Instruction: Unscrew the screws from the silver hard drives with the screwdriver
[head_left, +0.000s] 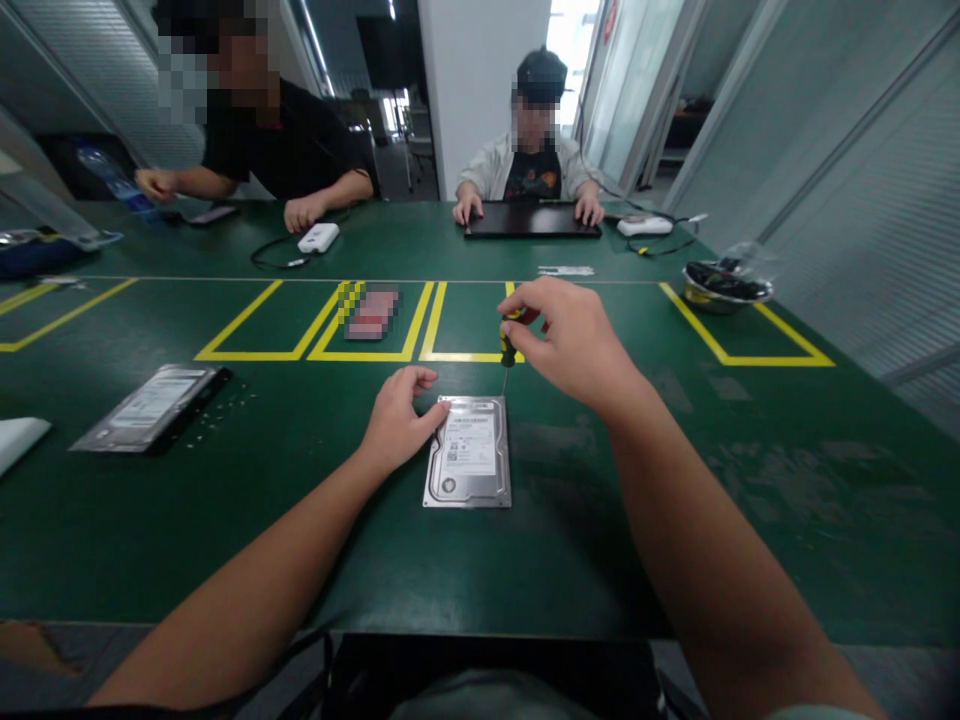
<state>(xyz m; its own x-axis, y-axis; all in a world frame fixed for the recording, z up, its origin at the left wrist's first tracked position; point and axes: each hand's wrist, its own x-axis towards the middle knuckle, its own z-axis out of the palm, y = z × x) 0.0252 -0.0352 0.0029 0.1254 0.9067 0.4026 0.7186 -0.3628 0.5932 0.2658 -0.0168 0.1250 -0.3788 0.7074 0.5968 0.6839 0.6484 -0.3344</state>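
Note:
A silver hard drive [471,455] with a white label lies flat on the green table in front of me. My left hand [399,420] rests at its upper left edge, thumb on the drive's corner and fingers apart, holding nothing. Between the thumb and fingers of my right hand [566,335] is the black and yellow handle of a screwdriver [509,345]. The screwdriver stands upright, its thin shaft pointing down at the drive's upper right corner. Whether the tip sits in a screw is too small to tell.
More hard drives [154,405] lie at the left beside scattered screws [217,408]. A metal bowl [726,290] of dark parts stands at the right. Yellow tape [360,356] marks the green table [337,570]. Two people sit opposite, one with both hands on a black panel [532,220].

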